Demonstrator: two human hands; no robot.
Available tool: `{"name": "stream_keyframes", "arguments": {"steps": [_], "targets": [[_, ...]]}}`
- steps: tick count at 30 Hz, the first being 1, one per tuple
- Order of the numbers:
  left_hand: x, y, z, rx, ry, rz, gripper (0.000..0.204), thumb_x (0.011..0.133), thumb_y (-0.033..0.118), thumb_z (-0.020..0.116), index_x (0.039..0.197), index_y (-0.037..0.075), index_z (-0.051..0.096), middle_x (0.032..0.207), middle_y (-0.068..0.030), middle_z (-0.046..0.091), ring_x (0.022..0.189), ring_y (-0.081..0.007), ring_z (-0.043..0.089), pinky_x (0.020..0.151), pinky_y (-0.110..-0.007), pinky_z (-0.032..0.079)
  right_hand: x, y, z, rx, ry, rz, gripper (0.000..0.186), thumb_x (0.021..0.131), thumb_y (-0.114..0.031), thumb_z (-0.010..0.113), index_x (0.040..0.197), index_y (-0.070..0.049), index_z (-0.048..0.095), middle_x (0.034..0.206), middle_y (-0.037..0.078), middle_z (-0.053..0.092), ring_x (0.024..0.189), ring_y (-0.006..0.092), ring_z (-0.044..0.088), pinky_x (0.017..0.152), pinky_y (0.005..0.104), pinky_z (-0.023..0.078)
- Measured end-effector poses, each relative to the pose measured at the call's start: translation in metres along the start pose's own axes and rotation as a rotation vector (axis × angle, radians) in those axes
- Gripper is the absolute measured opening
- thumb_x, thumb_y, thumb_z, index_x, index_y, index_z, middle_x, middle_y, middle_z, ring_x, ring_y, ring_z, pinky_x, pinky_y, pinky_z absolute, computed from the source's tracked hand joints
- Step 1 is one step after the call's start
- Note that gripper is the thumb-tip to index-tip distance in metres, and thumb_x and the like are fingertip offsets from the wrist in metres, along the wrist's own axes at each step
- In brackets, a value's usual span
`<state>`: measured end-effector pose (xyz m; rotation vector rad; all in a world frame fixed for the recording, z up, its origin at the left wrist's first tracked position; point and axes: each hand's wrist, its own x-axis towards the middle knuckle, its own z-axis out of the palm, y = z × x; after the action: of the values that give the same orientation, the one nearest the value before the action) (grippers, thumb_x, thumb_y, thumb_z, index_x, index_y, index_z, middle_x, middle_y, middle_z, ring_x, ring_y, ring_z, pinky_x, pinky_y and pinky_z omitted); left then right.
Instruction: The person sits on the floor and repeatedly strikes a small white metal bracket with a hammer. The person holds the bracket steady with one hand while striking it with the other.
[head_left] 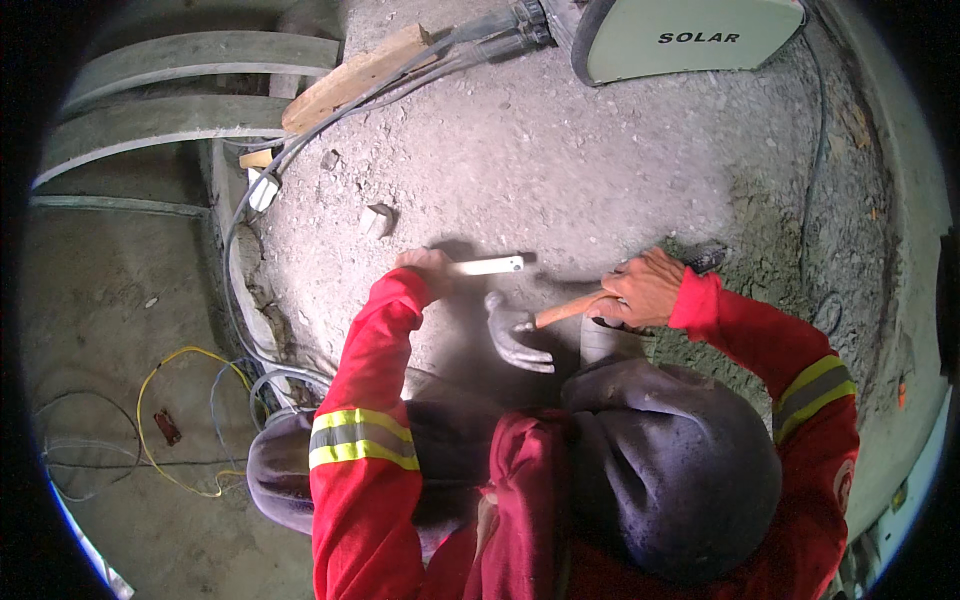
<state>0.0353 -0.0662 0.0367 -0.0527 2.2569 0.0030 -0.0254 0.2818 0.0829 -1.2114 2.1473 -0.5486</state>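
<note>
My left hand (428,272) is closed around a pale, slim bar (488,266) with a small hole near its end, held just above the dusty rough floor (560,190). In my right hand (645,288) is the wooden handle of a claw hammer (512,342). Its grey, dusty head points left and hangs below the tip of the bar, apart from it. The claw curves back toward my knees. Part of the bar is hidden inside my left fingers. A dark, elongated shape (706,257) shows just beyond my right hand.
A pale green panel-like box (690,40) stands at the far right. Wooden board (355,78), cables (300,145) and curved concrete ribs (190,115) lie at the far left. Stone chunk (376,220) sits beyond my left hand. Yellow wire (150,440) loops on the lower floor left.
</note>
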Motion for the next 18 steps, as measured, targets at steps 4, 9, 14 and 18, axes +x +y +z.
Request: {"name": "stream_keyframes", "arguments": {"steps": [4,9,14,18], "targets": [[0.005,0.001,-0.005,0.003,-0.097,-0.067,0.032,0.074,0.040,0.062,0.088,0.013,0.069,0.087,-0.0132,0.067,0.086,-0.0294,0.065,0.076,-0.040,0.051,0.001,0.005,0.000,0.132,0.140,-0.228,0.056,0.083,-0.056,0.049,0.065,-0.005,0.063,0.055,0.016,0.057,0.053,0.0375,0.059,0.055,0.0474,0.047],[0.004,0.007,-0.010,0.086,-0.008,-0.020,0.030,0.076,0.038,0.059,0.089,0.013,0.069,0.088,-0.0148,0.067,0.085,-0.0309,0.065,0.075,-0.041,0.051,0.016,0.036,0.002,-0.120,-0.023,0.085,0.046,0.082,-0.050,0.056,0.068,-0.006,0.061,0.057,0.014,0.057,0.051,0.0340,0.058,0.049,0.0434,0.045],[-0.001,0.000,0.002,0.127,0.042,-0.039,0.026,0.079,0.034,0.055,0.087,0.014,0.069,0.084,-0.0129,0.067,0.080,-0.0303,0.066,0.070,-0.041,0.052,0.011,0.008,-0.007,0.030,0.160,-0.286,0.049,0.082,-0.051,0.053,0.070,-0.005,0.064,0.058,0.015,0.058,0.053,0.0350,0.058,0.050,0.0441,0.045],[0.007,-0.009,0.021,0.137,0.136,-0.022,0.020,0.076,0.035,0.058,0.082,0.018,0.067,0.077,-0.0106,0.066,0.073,-0.0301,0.065,0.065,-0.043,0.051,0.021,0.033,-0.004,-0.183,-0.099,-0.039,0.056,0.084,-0.057,0.048,0.072,-0.006,0.067,0.057,0.017,0.059,0.053,0.0357,0.060,0.051,0.0461,0.047]]}}
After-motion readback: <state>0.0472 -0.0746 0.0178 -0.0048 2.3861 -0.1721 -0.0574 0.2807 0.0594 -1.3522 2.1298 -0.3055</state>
